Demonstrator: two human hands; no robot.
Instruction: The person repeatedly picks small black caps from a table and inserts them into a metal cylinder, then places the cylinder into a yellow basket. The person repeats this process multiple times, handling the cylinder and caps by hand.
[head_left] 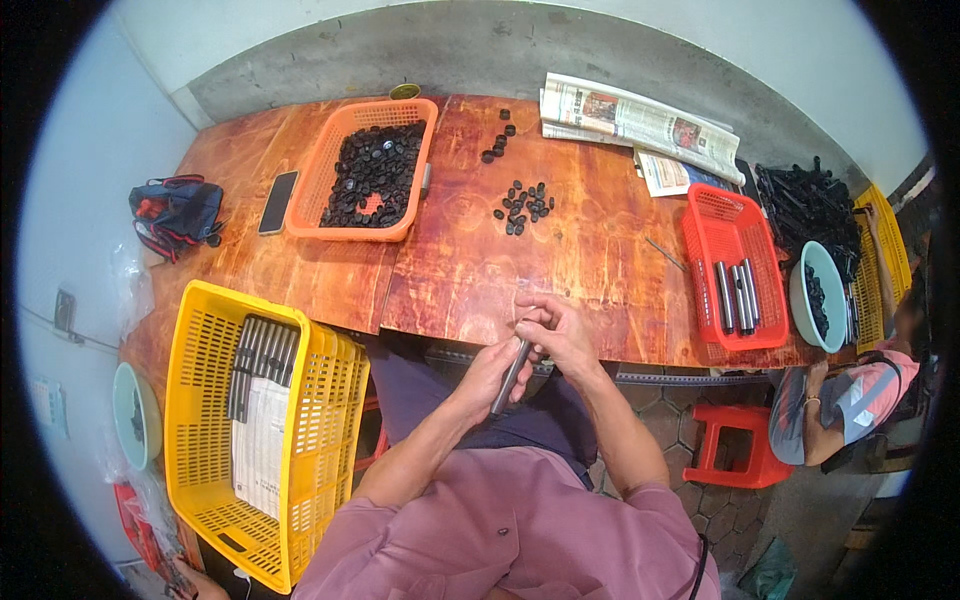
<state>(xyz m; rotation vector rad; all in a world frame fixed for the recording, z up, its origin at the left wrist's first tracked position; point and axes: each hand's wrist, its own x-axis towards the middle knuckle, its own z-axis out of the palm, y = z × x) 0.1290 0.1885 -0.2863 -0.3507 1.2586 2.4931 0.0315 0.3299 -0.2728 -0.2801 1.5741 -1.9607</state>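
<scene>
My left hand (482, 377) is closed around a dark grey metal tube (511, 379), held at a slant over my lap, just off the table's front edge. At the tube's upper end, the thumb and fingers of my right hand (562, 337) are closed; whether a small part sits between them is hidden. Beyond my hands, a loose group of small black caps (520, 207) lies on the table (460, 270). An orange basket (428, 140) farther left holds many more black caps (375, 170).
Left of me stands a yellow crate (305, 440) with metal tubes (265, 350) and newspaper. A red basket (715, 200) with several tubes, a pale bowl (808, 262) and black parts (810, 205) are at right. A person (850, 400) sits beyond a red stool (735, 445).
</scene>
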